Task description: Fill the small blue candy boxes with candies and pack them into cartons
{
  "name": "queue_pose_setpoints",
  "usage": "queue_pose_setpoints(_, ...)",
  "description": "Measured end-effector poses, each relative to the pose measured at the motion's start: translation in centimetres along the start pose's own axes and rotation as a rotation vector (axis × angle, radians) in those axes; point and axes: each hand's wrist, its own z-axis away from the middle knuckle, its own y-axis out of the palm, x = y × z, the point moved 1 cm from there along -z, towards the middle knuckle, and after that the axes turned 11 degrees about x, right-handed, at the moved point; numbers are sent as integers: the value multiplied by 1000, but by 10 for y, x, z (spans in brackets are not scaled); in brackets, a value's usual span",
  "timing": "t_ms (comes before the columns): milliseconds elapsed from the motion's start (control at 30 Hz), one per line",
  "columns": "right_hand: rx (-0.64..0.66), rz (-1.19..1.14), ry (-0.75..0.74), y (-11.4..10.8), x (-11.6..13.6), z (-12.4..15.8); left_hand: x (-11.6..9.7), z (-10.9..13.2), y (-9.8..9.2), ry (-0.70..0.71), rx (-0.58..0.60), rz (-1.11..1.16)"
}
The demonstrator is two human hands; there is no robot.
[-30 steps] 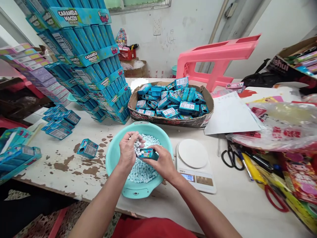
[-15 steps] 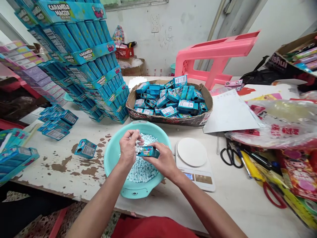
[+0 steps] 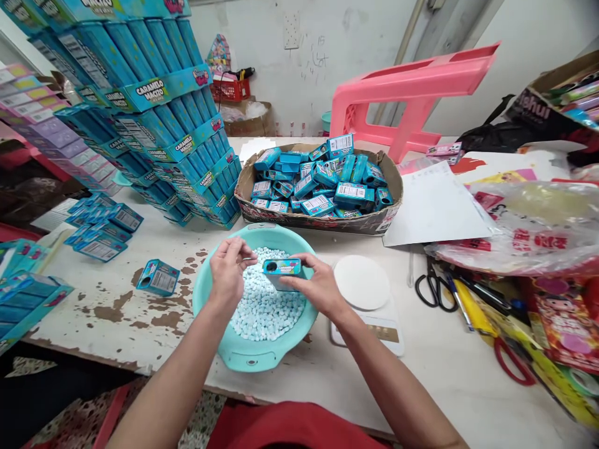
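Note:
My right hand (image 3: 321, 285) grips a small blue candy box (image 3: 283, 268) between thumb and fingers. A dark round opening shows at the left of the box's upward side. Below it, a turquoise plastic basin (image 3: 255, 362) holds many small pale blue and white candies (image 3: 266, 312). My left hand (image 3: 229, 271) is over the basin's left side, apart from the box, its fingers curled and pinched together. Whatever it may hold is hidden. Left of the basin, a single blue candy box (image 3: 159, 277) sits on the table.
Behind the basin, a cardboard tray (image 3: 318, 226) is full of blue boxes. Tall stacks of boxed candy (image 3: 182, 143) rise at the left. To the right are a white kitchen scale (image 3: 362, 284), black scissors (image 3: 436, 292), paper (image 3: 435, 209) and plastic bags (image 3: 524, 231). A pink stool (image 3: 402, 93) lies behind.
My left hand has moved left, away from the box; candies that showed at its fingertips are no longer visible there. The box in my right hand has risen slightly, its opening now exposed.

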Motion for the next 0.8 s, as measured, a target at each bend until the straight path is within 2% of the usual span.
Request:
queue_pose_setpoints(33, -35, -26, 2, -6, -1, -2, 7, -2, -7, -50, 30, -93)
queue_pose_setpoints(67, -70, -53, -5, -11, -1, -4, 16, -2, -13, -108, 109, -233)
queue_pose_setpoints(133, -135, -108, -32, -18, -1, -9, 38, 4, -15, -179, 391, -583)
queue_pose_setpoints(200, -192, -158, -55, -17, -2, -15, 59, 16, -5, -126, 741, -908)
queue_pose_setpoints(267, -233, -198, -67, -10, -7, -19, 74, 29, 8, -16, 967, -1156)
queue_pose_setpoints(367, -267, -210, -57, 3, -18, -22, 77, 43, 14, 84, 1143, -1365)
queue_pose_setpoints(467, -290, -164, -44, 9, -29, -24, 65, 51, -2, 113, 1297, -1412)
queue_pose_setpoints(567, -290, -146, -41, 8, -32, -26, 52, 53, -24, -21, 1306, -1479)
queue_pose_setpoints(633, -291, -151, -36, 7, -30, -26, 48, 53, -34, -146, 1256, -1499)
queue_pose_setpoints(700, -297, -176, -26, 6, -26, -24, 47, 49, -39, -228, 1146, -1461)
queue_pose_setpoints(800, -310, -188, -37, 5, -15, -15, 46, 40, -43, -286, 842, -1266)
